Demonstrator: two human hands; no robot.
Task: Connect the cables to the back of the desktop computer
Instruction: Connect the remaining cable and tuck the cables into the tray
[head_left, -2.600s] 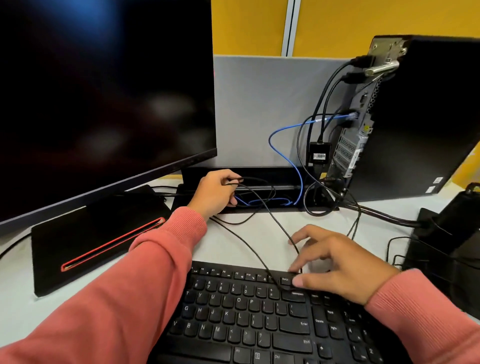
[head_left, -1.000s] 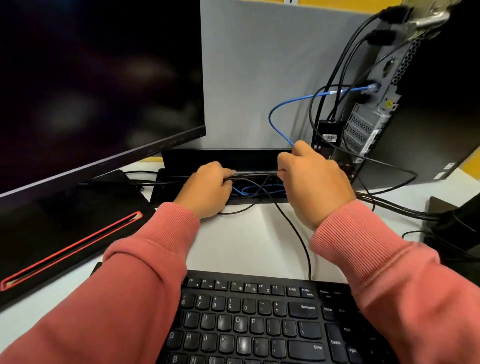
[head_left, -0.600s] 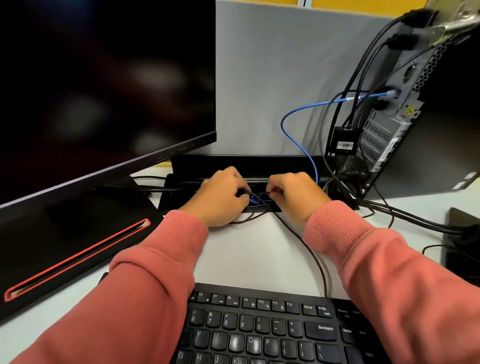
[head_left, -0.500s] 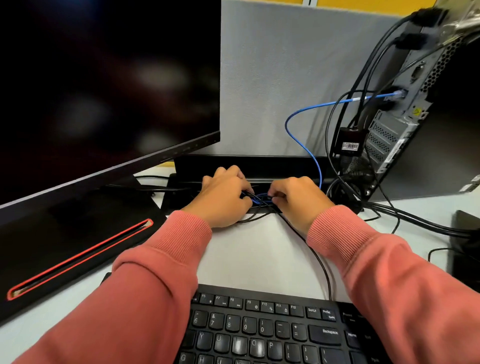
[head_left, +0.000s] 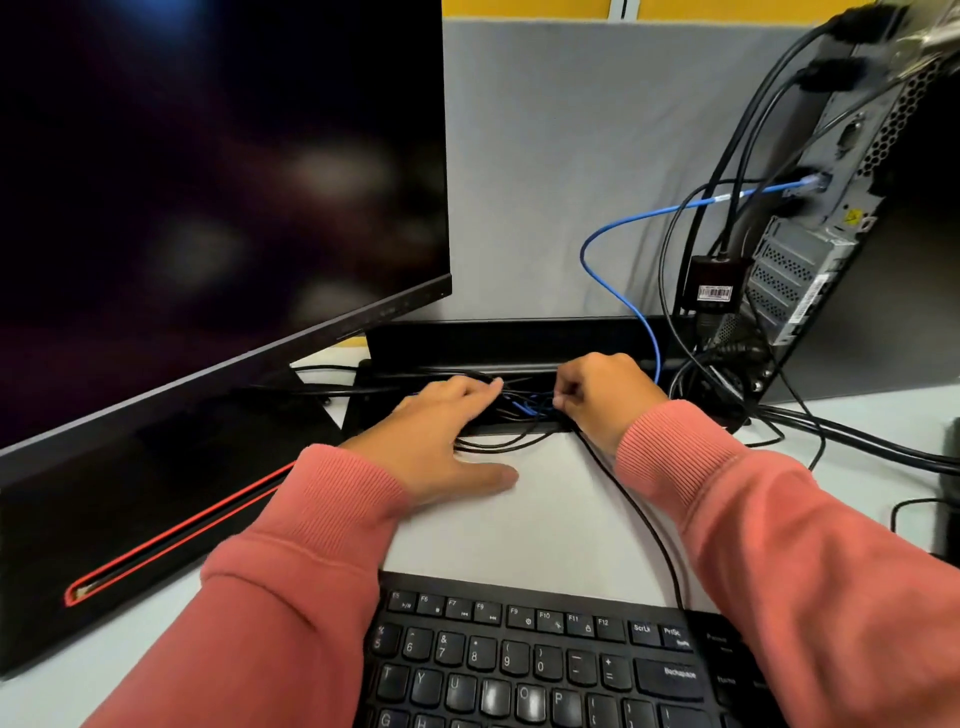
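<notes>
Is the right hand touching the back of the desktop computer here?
Apart. The head view shows the right hand down at the cable tray, fingers among the loose cables, with open space between it and the desktop computer.

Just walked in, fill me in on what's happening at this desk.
A person in pink sleeves is sorting cables in the black cable tray at the back of the desk. The left hand lies open, fingers reaching into the tangle; the right hand is curled, seemingly pinching a thin black cable that runs from the keyboard. The desktop computer already has several cables plugged in, including a blue cable.
</notes>
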